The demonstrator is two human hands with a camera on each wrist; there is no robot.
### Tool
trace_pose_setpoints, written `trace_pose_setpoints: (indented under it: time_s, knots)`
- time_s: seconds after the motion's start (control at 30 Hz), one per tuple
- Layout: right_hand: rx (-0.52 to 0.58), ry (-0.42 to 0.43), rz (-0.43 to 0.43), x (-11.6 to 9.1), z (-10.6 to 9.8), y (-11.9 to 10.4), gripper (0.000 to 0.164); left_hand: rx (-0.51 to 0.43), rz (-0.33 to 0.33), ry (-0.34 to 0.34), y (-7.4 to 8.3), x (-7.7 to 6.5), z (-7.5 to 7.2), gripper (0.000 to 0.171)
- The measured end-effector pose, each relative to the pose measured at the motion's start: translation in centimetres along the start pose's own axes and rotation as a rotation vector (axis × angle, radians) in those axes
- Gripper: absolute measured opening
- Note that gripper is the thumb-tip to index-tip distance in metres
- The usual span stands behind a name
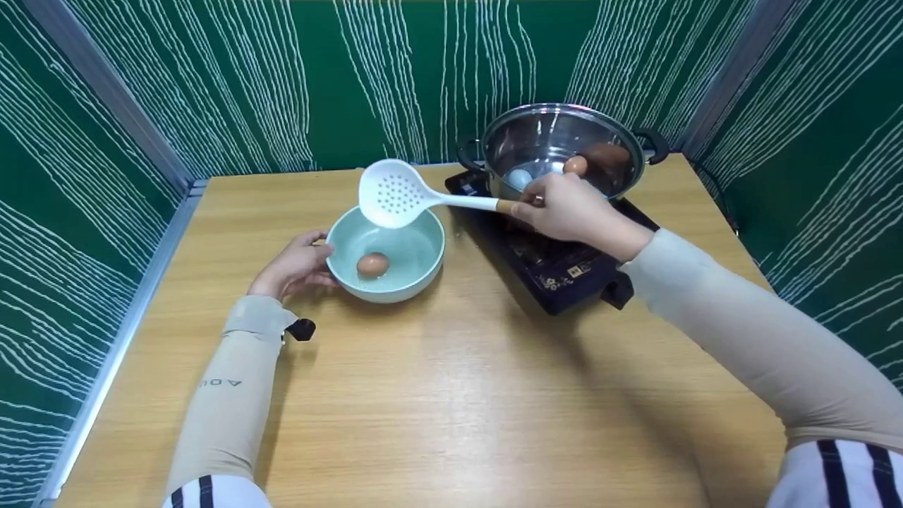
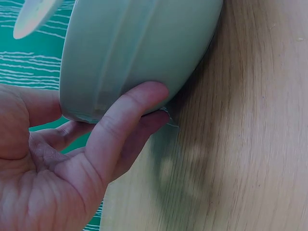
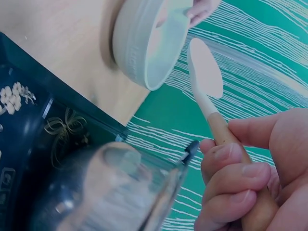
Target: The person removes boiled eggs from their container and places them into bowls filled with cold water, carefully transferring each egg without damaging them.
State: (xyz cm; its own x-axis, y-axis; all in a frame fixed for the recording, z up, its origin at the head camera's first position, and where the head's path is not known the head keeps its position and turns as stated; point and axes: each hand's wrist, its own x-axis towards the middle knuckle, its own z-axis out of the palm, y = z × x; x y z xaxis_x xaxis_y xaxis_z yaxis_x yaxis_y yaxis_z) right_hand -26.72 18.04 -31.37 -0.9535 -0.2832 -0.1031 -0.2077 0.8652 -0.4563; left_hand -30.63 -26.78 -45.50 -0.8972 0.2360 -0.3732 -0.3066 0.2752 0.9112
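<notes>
My right hand [image 1: 568,207] grips the wooden handle [image 3: 222,129] of a white slotted skimmer [image 1: 396,195], fingers curled round it. The skimmer's perforated head, with nothing on it, hangs over the far rim of a pale green bowl [image 1: 416,250]. One brown egg [image 1: 372,265] lies inside the bowl. At the bowl's left side, my left hand [image 1: 300,264] holds it, thumb at the rim and fingers against the outer wall. In the left wrist view, the fingers [image 2: 127,110] press the bowl's lower side [image 2: 144,48].
A steel pot [image 1: 557,116] with black handles stands at the back right on a black induction cooker [image 1: 550,282]. Inside the pot are a brown egg [image 1: 575,166] and a pale bluish egg [image 1: 520,178]. Green patterned walls [image 1: 458,77] enclose the wooden table [image 1: 423,395].
</notes>
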Motion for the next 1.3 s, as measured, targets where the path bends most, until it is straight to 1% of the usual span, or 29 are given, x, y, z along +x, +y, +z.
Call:
trace_pose_setpoints:
  time_s: [0.1, 0.2, 0.27, 0.43, 0.57, 0.8, 1.03, 1.3]
  knots:
    - [-0.014, 0.045, -0.002, -0.2, -0.8, 0.0, 0.034, -0.016, 0.007, -0.006, -0.1, 0.0, 0.0, 0.052]
    - [-0.029, 0.098, -0.026, -0.4, -1.6, 0.2, 0.033, -0.023, 0.01, -0.009, -0.2, 0.1, 0.0, 0.051]
    - [-0.025, 0.11, -0.027, -0.5, -2.2, 0.2, 0.032, -0.018, 0.008, -0.01, -0.2, 0.2, 0.0, 0.052]
    - [0.009, 0.098, 0.006, -0.9, -3.8, 0.3, 0.034, -0.007, -0.004, -0.012, 0.1, 0.0, -0.1, 0.055]
    - [0.019, 0.117, 0.015, -1.2, -4.6, 0.7, 0.036, 0.0, -0.012, -0.009, 0.1, -0.1, -0.1, 0.055]
    - [0.017, 0.143, 0.066, -1.6, -6.2, 1.5, 0.037, 0.0, -0.018, -0.007, 0.0, 0.1, -0.1, 0.052]
    - [0.018, 0.155, 0.137, -2.0, -8.0, 3.1, 0.044, 0.005, -0.01, -0.008, 0.1, 0.0, 0.0, 0.052]
    - [0.009, 0.177, 0.189, -2.8, -10.0, 5.2, 0.051, -0.003, -0.019, 0.005, 0.2, 0.0, 0.1, 0.055]
